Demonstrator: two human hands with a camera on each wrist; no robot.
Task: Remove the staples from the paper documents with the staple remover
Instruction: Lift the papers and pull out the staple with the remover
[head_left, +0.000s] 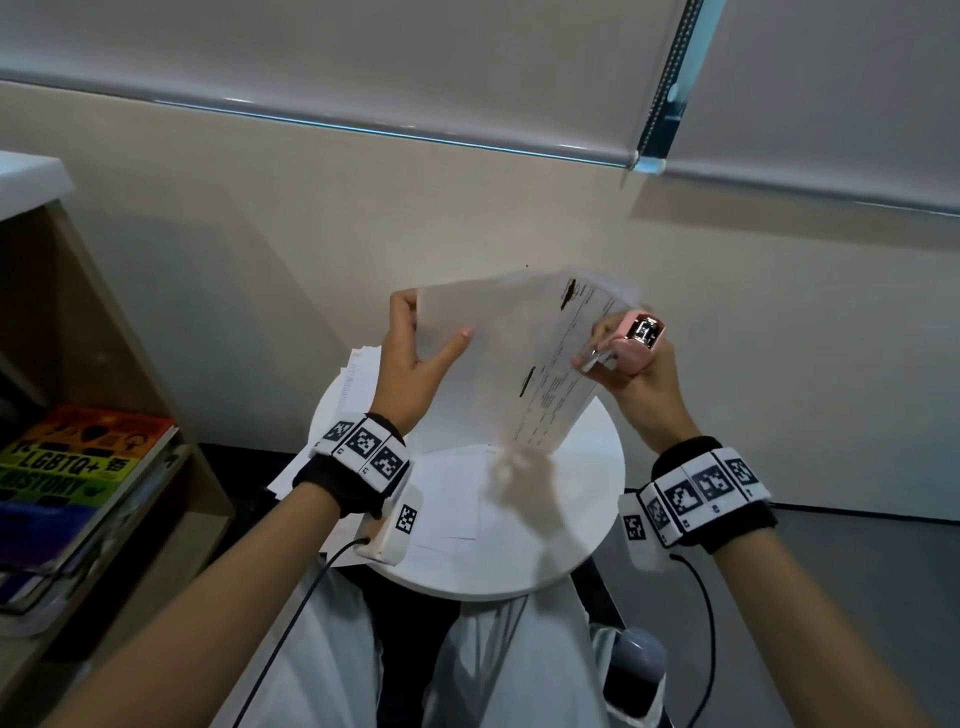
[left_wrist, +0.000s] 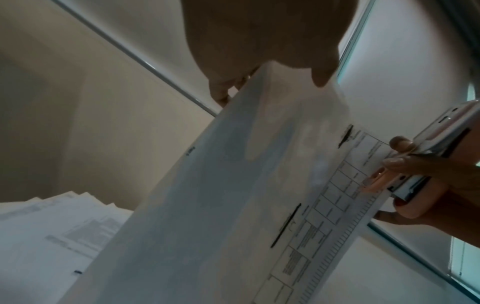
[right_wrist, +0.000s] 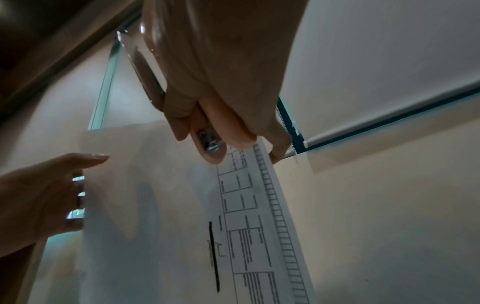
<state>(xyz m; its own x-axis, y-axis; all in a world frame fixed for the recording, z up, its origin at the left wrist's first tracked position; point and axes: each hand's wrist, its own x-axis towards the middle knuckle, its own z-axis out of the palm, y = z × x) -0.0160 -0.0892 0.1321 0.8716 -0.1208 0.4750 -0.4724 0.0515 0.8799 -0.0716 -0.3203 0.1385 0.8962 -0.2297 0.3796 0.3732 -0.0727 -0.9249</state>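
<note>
I hold a printed paper document (head_left: 511, 364) up in the air above a small round white table (head_left: 582, 530). My left hand (head_left: 415, 353) pinches its left edge, thumb on the near face and fingers behind. My right hand (head_left: 631, 364) grips a pink staple remover (head_left: 636, 345) and also pinches the document's right edge. The tool's metal tip (right_wrist: 209, 142) lies against the printed table on the document (right_wrist: 182, 216), as the right wrist view shows. In the left wrist view the document (left_wrist: 221, 205) slants from my left hand (left_wrist: 262, 41) down past the staple remover (left_wrist: 439, 148). I see no staple.
Loose sheets (head_left: 358, 384) lie on the table's far left, and more paper (head_left: 457, 493) lies flat beneath the raised document. A wooden shelf (head_left: 93, 322) with a rainbow-covered book (head_left: 78, 462) stands at the left. A wall with roller blinds (head_left: 467, 78) is behind.
</note>
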